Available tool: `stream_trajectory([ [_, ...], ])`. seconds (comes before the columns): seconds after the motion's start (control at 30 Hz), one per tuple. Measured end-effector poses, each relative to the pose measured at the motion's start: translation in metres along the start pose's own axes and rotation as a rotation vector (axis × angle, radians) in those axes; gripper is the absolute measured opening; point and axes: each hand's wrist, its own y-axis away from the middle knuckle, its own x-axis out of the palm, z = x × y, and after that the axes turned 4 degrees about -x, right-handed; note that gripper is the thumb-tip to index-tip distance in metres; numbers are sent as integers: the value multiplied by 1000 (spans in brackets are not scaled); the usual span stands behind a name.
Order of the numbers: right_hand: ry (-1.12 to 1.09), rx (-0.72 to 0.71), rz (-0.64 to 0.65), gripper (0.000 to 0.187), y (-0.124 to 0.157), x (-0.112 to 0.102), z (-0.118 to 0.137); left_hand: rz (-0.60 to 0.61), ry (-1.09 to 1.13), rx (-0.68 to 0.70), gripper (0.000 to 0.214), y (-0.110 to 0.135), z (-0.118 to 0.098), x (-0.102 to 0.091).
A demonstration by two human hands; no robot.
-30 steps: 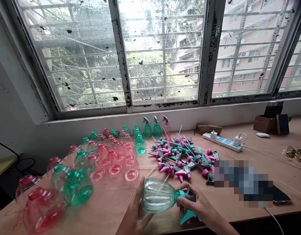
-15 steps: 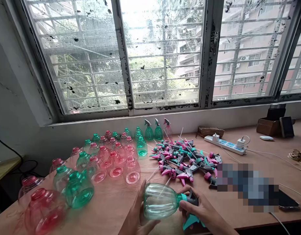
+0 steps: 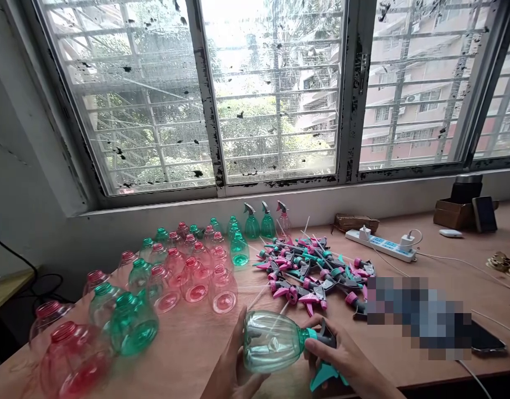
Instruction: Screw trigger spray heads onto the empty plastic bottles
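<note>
Window: stands barred and bright behind the desk, with trees and buildings outside.
Desk, left: carries red and green bottles without heads, such as the near green one.
Desk, middle: holds a loose pile of spray heads, with three headed bottles upright behind.
Held bottle: is clear green, over the near part of the desk, between both hands; cannot tell whether touching the wood.
Long axis: lies on its side, roughly level, running left to right; points base left, neck right.
Trigger: angles down toward the near edge of the desk.
Left hand: wraps the base end, fingers spread wide around the belly.
Right hand: grips the fitted spray head, fingers closed around, with thumb beside the turquoise collar.
Handling: probably calls for a firm seat of collar on neck. Keep collar and neck in line, brace the base without squeezing the thin-looking wall, turn evenly, ease off if crooked.
</note>
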Motion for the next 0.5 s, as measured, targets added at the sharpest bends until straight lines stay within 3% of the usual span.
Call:
stream_trajectory([
  [0.1,1,-3,-9,48,1,1,1,11,-40,10,112,0,-2,-4],
  [0.27,-1,-15,-5,48,1,0,0,0,-103,22,102,0,-8,-6],
  [0.5,-6,-25,-9,48,0,0,-2,34,-60,56,109,-2,2,-3],
])
